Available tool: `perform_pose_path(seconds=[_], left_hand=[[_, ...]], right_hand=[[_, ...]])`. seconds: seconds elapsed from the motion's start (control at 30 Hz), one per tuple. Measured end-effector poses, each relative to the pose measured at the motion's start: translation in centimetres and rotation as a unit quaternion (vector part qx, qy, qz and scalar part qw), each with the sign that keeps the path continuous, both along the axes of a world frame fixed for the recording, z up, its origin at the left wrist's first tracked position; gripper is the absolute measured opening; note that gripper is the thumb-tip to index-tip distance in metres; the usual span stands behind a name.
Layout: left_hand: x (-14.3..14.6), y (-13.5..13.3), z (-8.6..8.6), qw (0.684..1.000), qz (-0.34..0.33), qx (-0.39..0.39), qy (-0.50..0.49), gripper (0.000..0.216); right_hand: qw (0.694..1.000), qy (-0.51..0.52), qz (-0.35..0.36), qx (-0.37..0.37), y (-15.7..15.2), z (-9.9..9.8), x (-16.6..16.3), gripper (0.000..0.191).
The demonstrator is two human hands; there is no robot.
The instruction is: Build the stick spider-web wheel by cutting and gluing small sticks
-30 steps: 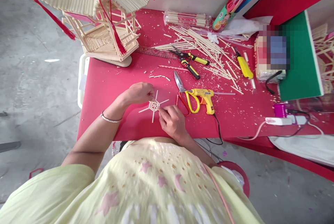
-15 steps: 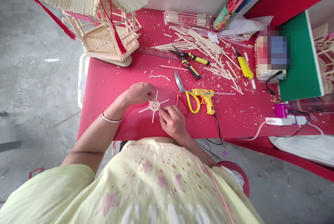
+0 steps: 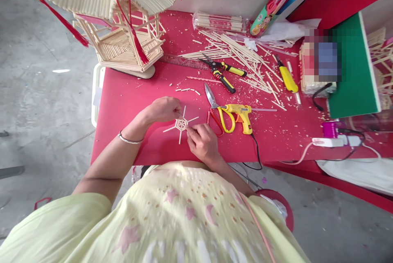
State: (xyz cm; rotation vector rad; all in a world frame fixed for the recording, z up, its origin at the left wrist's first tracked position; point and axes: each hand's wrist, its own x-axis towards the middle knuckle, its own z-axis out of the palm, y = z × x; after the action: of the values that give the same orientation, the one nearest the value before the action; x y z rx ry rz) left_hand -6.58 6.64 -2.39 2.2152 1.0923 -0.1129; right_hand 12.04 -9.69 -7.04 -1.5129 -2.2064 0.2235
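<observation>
A small star-shaped frame of thin wooden sticks (image 3: 181, 123) lies flat on the red table (image 3: 129, 103). My left hand (image 3: 164, 109) rests at its upper left edge, fingers curled and pinching a spoke. My right hand (image 3: 203, 142) is at its lower right, fingers closed in a pinch on another spoke or a small stick piece there. A silver bangle circles my left wrist.
A yellow glue gun (image 3: 241, 113) and scissors (image 3: 217, 109) lie just right of my hands. Behind them are pliers (image 3: 222, 70), a yellow knife (image 3: 287, 77), loose sticks (image 3: 236, 52) and a ruler. A stick pavilion model (image 3: 123, 21) with red tassels stands back left.
</observation>
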Motion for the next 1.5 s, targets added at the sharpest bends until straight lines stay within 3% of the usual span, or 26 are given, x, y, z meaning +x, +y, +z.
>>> perform_pose_path(seconds=[0.33, 0.6, 0.9, 1.0, 1.2, 1.37, 1.5], left_hand=[[-0.4, 0.1, 0.2, 0.999, -0.008, -0.013, -0.046, 0.017], [-1.2, 0.5, 0.5, 0.994, 0.035, -0.05, -0.088, 0.022], [-2.3, 0.7, -0.2, 0.984, 0.098, -0.067, -0.132, 0.022], [-2.3, 0.8, -0.4, 0.979, 0.135, -0.014, -0.154, 0.024], [-0.2, 2.7, -1.0, 0.955, 0.173, 0.193, -0.144, 0.024], [2.1, 4.5, -1.3, 0.967, 0.099, 0.229, -0.055, 0.021], [2.6, 5.0, -1.7, 0.97, 0.087, 0.225, -0.04, 0.015]], right_hand=[[1.0, 0.005, 0.001, 0.004, 0.1, 0.0, 0.0, 0.036], [1.0, 0.008, -0.002, 0.004, 0.0, -0.1, 0.0, 0.038], [1.0, -0.014, -0.019, 0.01, -0.1, 0.2, -0.1, 0.037], [0.998, -0.013, -0.049, 0.029, -0.4, 0.4, -0.2, 0.036], [0.993, 0.006, -0.094, 0.076, -0.7, 1.8, 1.2, 0.032], [0.974, 0.01, -0.199, 0.111, -0.4, 3.7, 5.1, 0.03], [0.965, 0.019, -0.238, 0.11, -0.5, 4.4, 6.8, 0.03]])
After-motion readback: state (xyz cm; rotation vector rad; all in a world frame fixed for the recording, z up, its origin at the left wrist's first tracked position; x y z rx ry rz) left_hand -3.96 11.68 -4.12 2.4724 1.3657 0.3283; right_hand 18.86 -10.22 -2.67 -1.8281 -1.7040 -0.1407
